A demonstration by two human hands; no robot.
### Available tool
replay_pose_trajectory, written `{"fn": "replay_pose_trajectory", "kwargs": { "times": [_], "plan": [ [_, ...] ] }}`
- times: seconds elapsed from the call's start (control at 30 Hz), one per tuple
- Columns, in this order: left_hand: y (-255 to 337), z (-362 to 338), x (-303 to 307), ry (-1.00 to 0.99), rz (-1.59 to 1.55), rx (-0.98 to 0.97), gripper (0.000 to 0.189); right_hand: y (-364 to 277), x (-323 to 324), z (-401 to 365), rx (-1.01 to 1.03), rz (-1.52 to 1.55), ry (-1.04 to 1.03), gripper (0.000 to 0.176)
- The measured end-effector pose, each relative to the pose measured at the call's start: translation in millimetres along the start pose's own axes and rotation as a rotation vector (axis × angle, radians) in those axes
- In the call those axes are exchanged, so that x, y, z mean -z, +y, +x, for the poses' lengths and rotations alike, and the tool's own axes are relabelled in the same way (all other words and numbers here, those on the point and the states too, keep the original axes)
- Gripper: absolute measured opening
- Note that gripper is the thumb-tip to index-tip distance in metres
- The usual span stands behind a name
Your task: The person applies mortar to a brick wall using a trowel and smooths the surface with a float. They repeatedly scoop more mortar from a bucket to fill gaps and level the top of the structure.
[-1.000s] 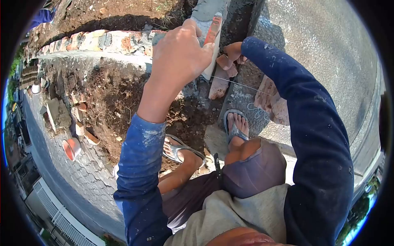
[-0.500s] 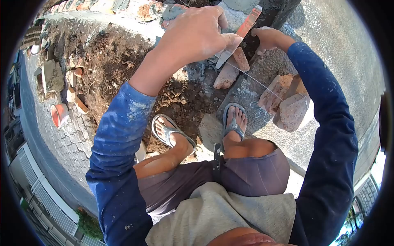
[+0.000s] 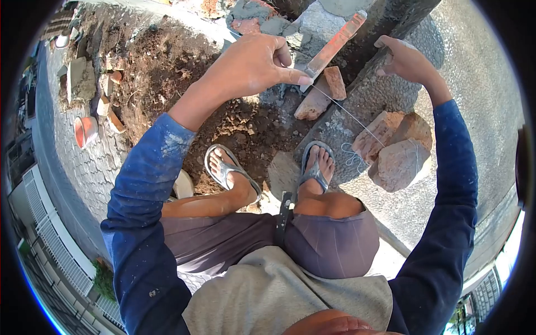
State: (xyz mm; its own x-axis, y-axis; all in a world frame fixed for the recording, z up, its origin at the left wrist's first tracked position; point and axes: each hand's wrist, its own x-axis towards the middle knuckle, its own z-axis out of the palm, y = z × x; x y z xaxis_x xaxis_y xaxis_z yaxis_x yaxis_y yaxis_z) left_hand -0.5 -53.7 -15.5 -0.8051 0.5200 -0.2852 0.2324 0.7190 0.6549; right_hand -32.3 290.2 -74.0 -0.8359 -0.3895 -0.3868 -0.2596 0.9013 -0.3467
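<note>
My left hand [image 3: 254, 66] is pinched at the thumb tip, where a thin white string [image 3: 353, 118] starts and runs taut down to the right. The string reaches a stone block [image 3: 399, 164], and a loose tangle of it lies on the pavement. Just past my left thumb, a long flat orange-red bar [image 3: 336, 42] leans diagonally across the masonry. Below it are a brick piece [image 3: 335, 82] and a larger pale brick [image 3: 312, 105]. My right hand [image 3: 410, 62] hovers over the concrete edge, fingers curved apart from the thumb, holding nothing visible.
Broken bricks [image 3: 378, 135] sit beside the stone block. Mortared masonry [image 3: 259, 19] runs along the top. Loose soil [image 3: 162, 61] fills the left, where an orange bucket [image 3: 85, 132] and rubble stand on paving. My sandalled feet [image 3: 231, 170] are beneath my arms.
My right hand has moved right and away from the bar, its fingers opening. My left hand has shifted slightly left and down, to the bar's lower end. The view has shifted a little.
</note>
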Motion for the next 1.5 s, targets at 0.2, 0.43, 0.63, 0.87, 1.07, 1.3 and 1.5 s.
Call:
{"fn": "replay_pose_trajectory", "kwargs": {
  "times": [0.2,0.43,0.63,0.87,1.07,1.3,1.5],
  "plan": [
    [9,7,-18,0.205,0.135,-0.151,0.082,-19,3,-4,-0.037,0.059,-0.031,0.063],
    [9,13,-26,0.162,0.139,-0.15,0.077,-20,-4,2,-0.001,0.057,-0.067,0.066],
    [3,5,-14,0.189,0.236,-0.19,0.074,-35,10,-9,0.014,0.048,-0.053,0.052],
    [-24,-80,85,0.247,0.297,0.17,0.05,-56,74,-44,-0.23,0.087,-0.234,0.021],
    [-132,-247,103,0.463,0.349,0.671,0.054,-129,106,-67,0.365,0.389,-0.308,0.035],
    [-203,-462,12,0.675,0.228,1.3,0.084,-304,-4,-19,0.836,0.412,-0.432,0.026],
    [-220,-569,-108,0.671,0.317,1.585,0.11,-477,-129,9,1.265,0.437,0.219,0.057]
  ]
}}
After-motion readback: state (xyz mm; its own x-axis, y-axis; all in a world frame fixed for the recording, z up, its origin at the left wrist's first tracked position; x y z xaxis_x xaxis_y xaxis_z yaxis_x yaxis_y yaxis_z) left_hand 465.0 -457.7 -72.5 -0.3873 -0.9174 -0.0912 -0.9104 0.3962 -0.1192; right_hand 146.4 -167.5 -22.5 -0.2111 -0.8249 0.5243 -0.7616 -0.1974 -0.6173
